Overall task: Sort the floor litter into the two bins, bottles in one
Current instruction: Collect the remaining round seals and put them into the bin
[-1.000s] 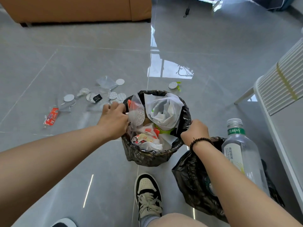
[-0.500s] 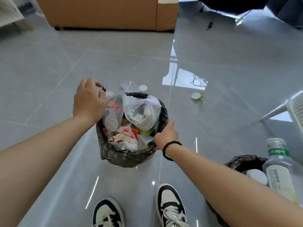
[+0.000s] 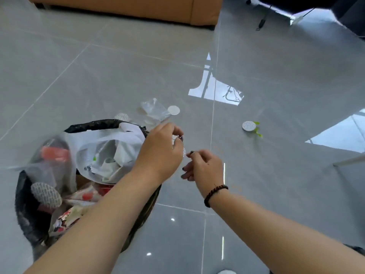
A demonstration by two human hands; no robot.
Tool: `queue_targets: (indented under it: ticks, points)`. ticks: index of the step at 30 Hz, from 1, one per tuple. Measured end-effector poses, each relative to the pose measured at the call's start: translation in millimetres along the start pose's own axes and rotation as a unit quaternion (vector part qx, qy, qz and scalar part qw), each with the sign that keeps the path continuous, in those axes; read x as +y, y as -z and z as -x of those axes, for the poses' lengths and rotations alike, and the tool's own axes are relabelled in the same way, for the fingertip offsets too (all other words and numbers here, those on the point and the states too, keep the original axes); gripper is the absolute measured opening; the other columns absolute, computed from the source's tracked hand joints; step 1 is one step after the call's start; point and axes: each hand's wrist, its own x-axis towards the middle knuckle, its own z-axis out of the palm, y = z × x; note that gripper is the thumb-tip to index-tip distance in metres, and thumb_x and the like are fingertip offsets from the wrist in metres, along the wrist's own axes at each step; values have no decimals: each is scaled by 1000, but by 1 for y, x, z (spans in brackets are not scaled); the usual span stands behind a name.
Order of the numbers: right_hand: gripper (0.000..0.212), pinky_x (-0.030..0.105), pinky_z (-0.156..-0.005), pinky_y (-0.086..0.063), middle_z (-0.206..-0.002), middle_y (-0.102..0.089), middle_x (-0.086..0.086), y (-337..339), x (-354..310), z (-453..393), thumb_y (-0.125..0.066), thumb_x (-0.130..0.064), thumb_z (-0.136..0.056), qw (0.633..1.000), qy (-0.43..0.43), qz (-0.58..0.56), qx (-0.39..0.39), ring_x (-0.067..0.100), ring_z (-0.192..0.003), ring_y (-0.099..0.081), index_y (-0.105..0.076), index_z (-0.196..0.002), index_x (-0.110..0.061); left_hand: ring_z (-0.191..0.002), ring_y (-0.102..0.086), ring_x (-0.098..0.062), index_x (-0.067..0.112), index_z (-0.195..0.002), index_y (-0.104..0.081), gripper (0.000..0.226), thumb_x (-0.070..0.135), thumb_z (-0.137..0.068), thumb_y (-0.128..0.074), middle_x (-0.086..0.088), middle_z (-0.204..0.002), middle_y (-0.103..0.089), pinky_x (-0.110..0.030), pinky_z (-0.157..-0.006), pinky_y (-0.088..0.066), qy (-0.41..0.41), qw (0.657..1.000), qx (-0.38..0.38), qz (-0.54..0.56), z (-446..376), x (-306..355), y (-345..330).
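The bin with a black liner (image 3: 92, 123) stands at lower left, heaped with a white plastic bag (image 3: 110, 147), a clear bag of red items and printed wrappers. My left hand (image 3: 162, 153) reaches across its right rim and pinches a small white patterned disc (image 3: 175, 138) in its fingertips. My right hand (image 3: 205, 165), with a bead bracelet on the wrist, hovers just right of it with loosely curled fingers and nothing visible in them. On the floor beyond lie a clear plastic bag (image 3: 154, 110), a white disc (image 3: 173, 110) and a further disc with green scraps (image 3: 248, 125).
A tan sofa base (image 3: 126, 8) runs along the far edge. A patterned disc (image 3: 121, 116) lies just behind the bin. A dark liner edge (image 3: 355, 250) shows at the lower right corner. Grey tiled floor stretches to the right, with a black cable (image 3: 261, 22) far back.
My right hand let go of the bin rim and now hovers over the floor. My left hand crossed from the bin's left side to its right rim. The bottle has left the view.
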Motion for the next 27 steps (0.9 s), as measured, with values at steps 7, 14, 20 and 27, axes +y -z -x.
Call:
queue_targets:
  ticks: [7,14,20,27]
  points:
    - [14,19,-39,-45,-70,-61,11,110,17,-146,-46,-8,-89,963,-99,-6,250,24,-54,-60,-58,-90,-1,-105,-51,-26,15,-108,-58,27,21,-88,-42,-3,-109,-56,-37,-82,-42,-40,980,-134,-142,-1,28,-73]
    - [32,37,-95,-45,-119,-56,16,182,22,-252,-56,-11,-81,905,-67,278,315,34,-116,-53,-60,-113,-7,-119,-41,-15,22,-119,-51,25,23,-95,-44,5,-123,-49,-27,-91,-37,44,987,-140,-63,-47,33,-127]
    - [58,40,-104,-35,-143,-29,14,214,33,-321,-63,-15,-84,901,-1,371,226,33,-134,-29,-42,-138,-18,-120,-38,-8,27,-119,-49,25,21,-95,-43,13,-122,-46,-23,-92,-37,92,978,-185,-42,-37,14,-166]
    - [53,38,-104,-35,-142,-35,17,204,63,-358,-61,-17,-86,887,-51,436,139,39,-129,-38,-46,-137,-20,-114,-44,-3,32,-108,-50,18,22,-94,-47,20,-113,-48,-19,-88,-37,194,966,-168,-23,-17,-10,-177]
